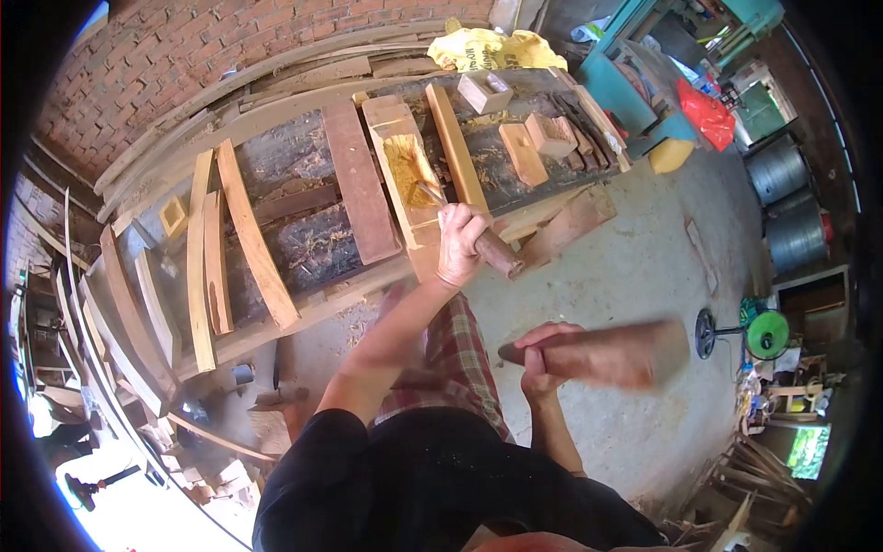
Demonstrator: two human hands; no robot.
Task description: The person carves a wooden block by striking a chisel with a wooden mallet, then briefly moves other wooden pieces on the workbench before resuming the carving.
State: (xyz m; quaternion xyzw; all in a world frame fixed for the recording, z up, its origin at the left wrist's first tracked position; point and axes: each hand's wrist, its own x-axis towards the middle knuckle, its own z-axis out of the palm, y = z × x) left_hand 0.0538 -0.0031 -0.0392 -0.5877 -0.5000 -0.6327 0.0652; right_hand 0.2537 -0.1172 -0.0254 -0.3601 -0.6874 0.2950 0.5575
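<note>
Right hand [544, 354] grip clamped on wooden mallet [618, 353], blurred, raised clear of the bench [303, 244]. Ahead-left of it, left hand [460, 241] grip closed round chisel [478, 237] handle, blade tip in the pale plank [402, 161]. Just right of that grip: narrow lath [454, 147]. Beyond: wood blocks [549, 134].
</note>
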